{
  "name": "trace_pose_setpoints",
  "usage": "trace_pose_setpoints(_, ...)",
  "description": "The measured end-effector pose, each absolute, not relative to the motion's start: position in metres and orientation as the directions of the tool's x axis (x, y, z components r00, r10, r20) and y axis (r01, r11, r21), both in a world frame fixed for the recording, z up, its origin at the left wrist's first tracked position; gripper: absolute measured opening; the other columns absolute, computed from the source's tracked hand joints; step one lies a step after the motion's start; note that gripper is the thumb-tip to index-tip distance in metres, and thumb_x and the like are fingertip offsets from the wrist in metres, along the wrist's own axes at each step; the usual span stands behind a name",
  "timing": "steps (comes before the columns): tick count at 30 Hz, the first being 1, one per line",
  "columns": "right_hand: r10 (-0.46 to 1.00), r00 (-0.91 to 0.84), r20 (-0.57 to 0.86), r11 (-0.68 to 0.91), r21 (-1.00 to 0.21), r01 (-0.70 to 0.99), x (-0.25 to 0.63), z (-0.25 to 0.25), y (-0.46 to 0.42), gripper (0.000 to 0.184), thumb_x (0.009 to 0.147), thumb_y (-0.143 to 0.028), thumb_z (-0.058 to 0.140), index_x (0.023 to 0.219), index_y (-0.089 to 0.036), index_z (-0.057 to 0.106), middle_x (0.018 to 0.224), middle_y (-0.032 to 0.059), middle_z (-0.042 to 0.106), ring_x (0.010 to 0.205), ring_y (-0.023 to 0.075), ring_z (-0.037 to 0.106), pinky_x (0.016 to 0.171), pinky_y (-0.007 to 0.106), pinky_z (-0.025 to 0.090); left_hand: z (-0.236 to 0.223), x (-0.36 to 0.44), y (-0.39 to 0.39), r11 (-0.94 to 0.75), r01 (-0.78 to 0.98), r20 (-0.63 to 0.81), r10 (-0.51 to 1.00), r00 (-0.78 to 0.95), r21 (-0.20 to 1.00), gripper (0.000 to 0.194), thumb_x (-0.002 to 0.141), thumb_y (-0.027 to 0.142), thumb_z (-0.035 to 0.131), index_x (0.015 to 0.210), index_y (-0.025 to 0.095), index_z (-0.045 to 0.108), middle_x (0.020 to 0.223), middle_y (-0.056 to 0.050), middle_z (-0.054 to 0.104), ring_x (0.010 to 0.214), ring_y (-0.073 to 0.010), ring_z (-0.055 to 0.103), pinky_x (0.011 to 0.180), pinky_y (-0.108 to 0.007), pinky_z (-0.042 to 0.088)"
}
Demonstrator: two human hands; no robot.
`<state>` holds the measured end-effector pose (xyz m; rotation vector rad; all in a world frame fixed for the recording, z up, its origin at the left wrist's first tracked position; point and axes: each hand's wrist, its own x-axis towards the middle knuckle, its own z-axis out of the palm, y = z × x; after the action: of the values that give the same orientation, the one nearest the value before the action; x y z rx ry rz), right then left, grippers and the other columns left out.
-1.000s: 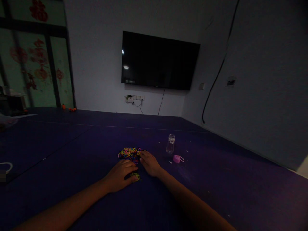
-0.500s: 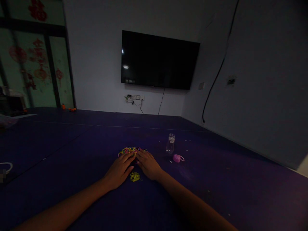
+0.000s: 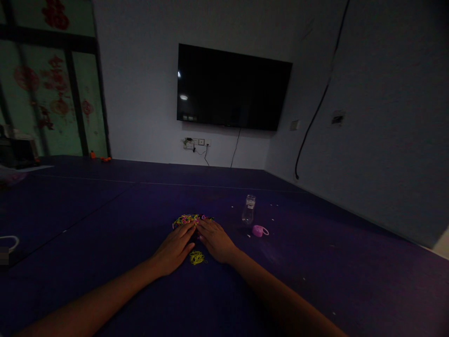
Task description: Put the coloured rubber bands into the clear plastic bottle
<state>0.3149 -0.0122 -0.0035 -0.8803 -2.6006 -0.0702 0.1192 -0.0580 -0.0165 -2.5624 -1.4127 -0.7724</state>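
Observation:
A pile of small multicoloured rubber bands (image 3: 185, 219) lies on the dark purple surface (image 3: 140, 210). My left hand (image 3: 173, 248) rests on its near left side, palm down, with the fingers stretched out. From the right, my right hand (image 3: 215, 241) lies flat over the near part of the pile, fingers extended. The fingertips of both hands come close together on top of the bands, and part of the pile is hidden under them. A smaller heap of yellow rubber bands (image 3: 197, 257) sits apart, just below the gap between my hands.
To the right, a clear plastic bottle (image 3: 248, 213) lies near a pink cap with a loop (image 3: 258, 231). Small white scraps (image 3: 272, 220) are scattered around there. A white ring-shaped handle (image 3: 12, 242) shows at the left edge. The television (image 3: 233, 89) hangs on the far wall.
My left hand has moved from beside the yellow bands up onto the multicoloured pile, uncovering the yellow heap. My right hand has shifted slightly left. Both have stayed nearly still over the last half second.

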Motion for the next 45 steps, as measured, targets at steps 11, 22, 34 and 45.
trace_pose_setpoints(11, 0.559, -0.735, 0.384, 0.81, -0.064, 0.583, 0.3135, -0.0032, -0.0142, 0.043, 0.094, -0.027, 0.032, 0.133, -0.017, 0.044, 0.141, 0.0085, 0.042, 0.133, 0.022, 0.032, 0.109, 0.043, 0.029, -0.0143, 0.1197, -0.0605, -0.579, 0.8, 0.523, 0.736, 0.431, 0.156, 0.043, 0.092, 0.03, 0.039, 0.133, 0.018, 0.041, 0.135, -0.013, 0.046, 0.124, -0.0248, 0.043, 0.101, -0.043, 0.04)
trace_pose_setpoints(22, 0.525, -0.766, 0.37, 0.827, -0.012, 0.562, 0.3132, -0.0011, -0.0156, 0.043, 0.094, -0.025, 0.032, 0.135, -0.018, 0.042, 0.142, 0.0103, 0.041, 0.132, 0.021, 0.035, 0.109, 0.044, 0.028, -0.0164, 0.1193, -0.06, -0.593, 0.793, 0.512, 0.729, 0.454, 0.141, 0.048, 0.091, 0.03, 0.04, 0.138, 0.02, 0.035, 0.141, -0.012, 0.041, 0.13, -0.0243, 0.038, 0.103, -0.043, 0.037)
trace_pose_setpoints(34, 0.496, -0.776, 0.39, 0.846, -0.017, 0.533, 0.313, -0.0042, -0.0119, 0.045, 0.093, -0.026, 0.035, 0.136, -0.016, 0.039, 0.142, 0.0112, 0.041, 0.132, 0.0193, 0.035, 0.109, 0.04, 0.03, -0.0171, 0.1193, -0.0589, -0.605, 0.783, 0.529, 0.716, 0.456, 0.144, 0.05, 0.09, 0.027, 0.042, 0.139, 0.021, 0.032, 0.141, -0.012, 0.041, 0.128, -0.0242, 0.04, 0.103, -0.044, 0.038)
trace_pose_setpoints(45, 0.495, -0.784, 0.375, 0.849, -0.017, 0.528, 0.3138, -0.0015, -0.0141, 0.044, 0.093, -0.024, 0.032, 0.136, -0.014, 0.041, 0.144, 0.0109, 0.036, 0.131, 0.0189, 0.037, 0.109, 0.039, 0.03, -0.0128, 0.1208, -0.0622, -0.615, 0.769, 0.55, 0.708, 0.442, 0.174, 0.042, 0.092, 0.029, 0.038, 0.134, 0.021, 0.04, 0.135, -0.011, 0.047, 0.122, -0.0235, 0.045, 0.1, -0.043, 0.041)
